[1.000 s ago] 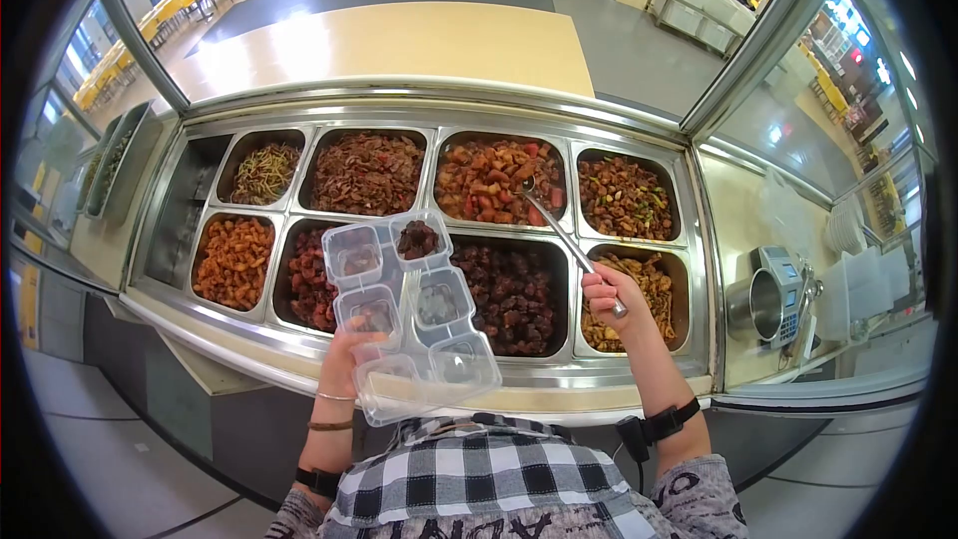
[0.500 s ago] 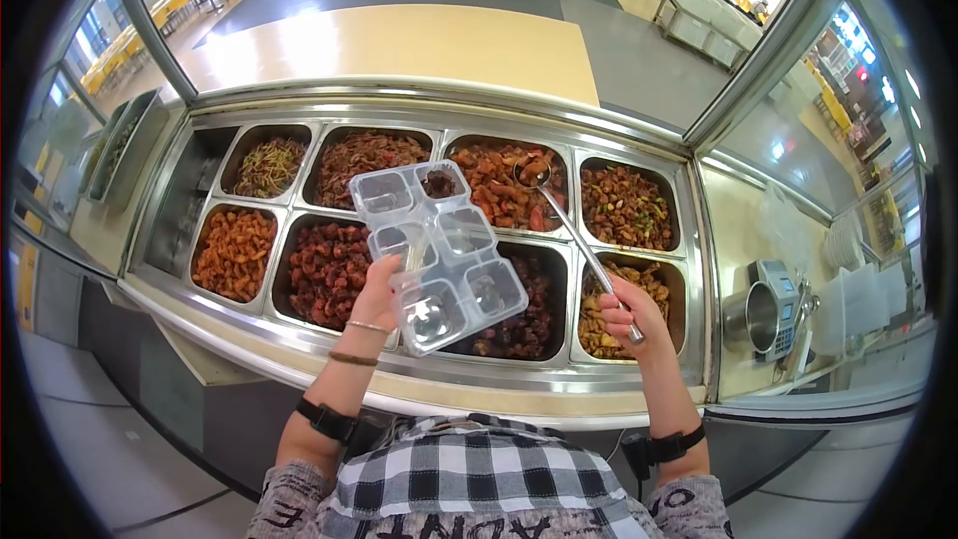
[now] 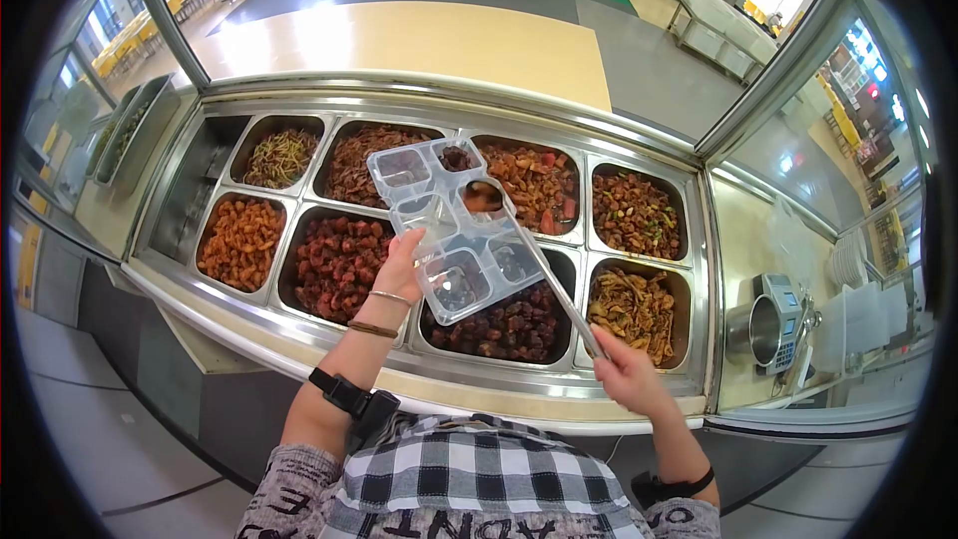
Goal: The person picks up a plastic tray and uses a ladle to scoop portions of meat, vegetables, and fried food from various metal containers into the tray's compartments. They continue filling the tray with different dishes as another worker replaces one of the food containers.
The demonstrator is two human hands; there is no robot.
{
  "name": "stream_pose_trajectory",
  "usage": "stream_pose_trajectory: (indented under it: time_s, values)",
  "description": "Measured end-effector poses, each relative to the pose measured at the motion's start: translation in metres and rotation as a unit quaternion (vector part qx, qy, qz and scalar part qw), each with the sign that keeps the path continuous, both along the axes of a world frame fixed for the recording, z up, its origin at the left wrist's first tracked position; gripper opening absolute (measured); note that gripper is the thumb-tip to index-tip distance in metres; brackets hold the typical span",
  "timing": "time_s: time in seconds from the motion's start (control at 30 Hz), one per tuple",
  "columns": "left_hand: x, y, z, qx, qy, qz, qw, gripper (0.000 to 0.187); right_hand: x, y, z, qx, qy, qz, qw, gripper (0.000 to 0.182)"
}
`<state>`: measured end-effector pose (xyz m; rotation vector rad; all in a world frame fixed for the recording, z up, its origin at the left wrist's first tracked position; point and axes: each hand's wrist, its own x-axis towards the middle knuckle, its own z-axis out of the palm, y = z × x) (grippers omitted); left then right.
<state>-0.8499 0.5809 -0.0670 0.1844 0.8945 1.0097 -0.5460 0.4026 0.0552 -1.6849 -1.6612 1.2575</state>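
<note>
My left hand (image 3: 403, 266) grips the near left edge of a clear plastic tray (image 3: 456, 293), which is divided into several compartments and tilted over the food pans. Dark food (image 3: 457, 155) sits in its far right compartment. My right hand (image 3: 624, 369) is closed round the handle of a long metal ladle (image 3: 559, 291). The ladle's bowl, with reddish-brown food in it, is over the tray's middle right compartment. Whether the bowl touches the tray cannot be made out. Below the tray, a pan of dark glazed chunks (image 3: 509, 327) is partly covered.
Around the tray are pans of red chunks (image 3: 334, 260), orange pieces (image 3: 239, 243), shredded food (image 3: 281, 158), diced food (image 3: 637, 212) and yellowish slices (image 3: 633, 311). A scale (image 3: 781, 324) with a metal pot (image 3: 754, 331) stands right. Glass panels (image 3: 798, 230) and metal posts frame the counter.
The ladle's bowl has moved left and nearer, from over the far pan to over the tray. My right hand has moved nearer. The tray appears slightly farther right and higher in view.
</note>
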Motion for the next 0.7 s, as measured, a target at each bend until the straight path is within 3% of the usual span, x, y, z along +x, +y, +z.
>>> stream_pose_trajectory:
  time_s: [0.03,0.1,0.17,0.23,0.33,0.37,0.47,0.63,0.7]
  values:
    - [-0.001,0.0,-0.003,0.0,0.0,0.0,1.0,0.038,-0.003,-0.004,-0.005,0.0,0.0,0.0,1.0,0.044]
    - [-0.004,0.0,-0.008,0.012,-0.03,-0.004,0.999,0.036,-0.009,-0.007,-0.01,0.183,-0.184,0.07,0.963,0.044]
    - [-0.006,-0.003,-0.011,0.019,-0.015,-0.014,1.0,0.032,-0.011,-0.007,-0.005,0.126,-0.184,0.054,0.973,0.042]
    - [-0.012,-0.006,-0.016,0.02,0.003,-0.027,0.999,0.034,-0.007,-0.007,-0.019,0.25,-0.129,0.027,0.959,0.042]
    - [-0.017,-0.01,-0.021,-0.049,-0.016,0.028,0.998,0.029,-0.001,0.005,-0.021,0.149,-0.075,-0.058,0.984,0.043]
    - [-0.02,-0.013,-0.016,-0.048,-0.015,0.024,0.998,0.029,-0.003,0.013,-0.012,0.038,-0.064,-0.105,0.992,0.04]
    - [-0.031,-0.027,0.002,0.021,-0.006,-0.006,1.0,0.037,0.017,0.027,-0.045,0.005,-0.054,-0.145,0.988,0.04]
    - [-0.053,-0.037,-0.005,0.036,-0.059,0.0,0.998,0.041,0.028,0.033,-0.073,0.032,-0.123,-0.123,0.984,0.039]
    - [-0.056,-0.041,-0.003,0.019,-0.064,0.017,0.998,0.041,0.027,0.032,-0.073,-0.01,-0.115,-0.129,0.985,0.037]
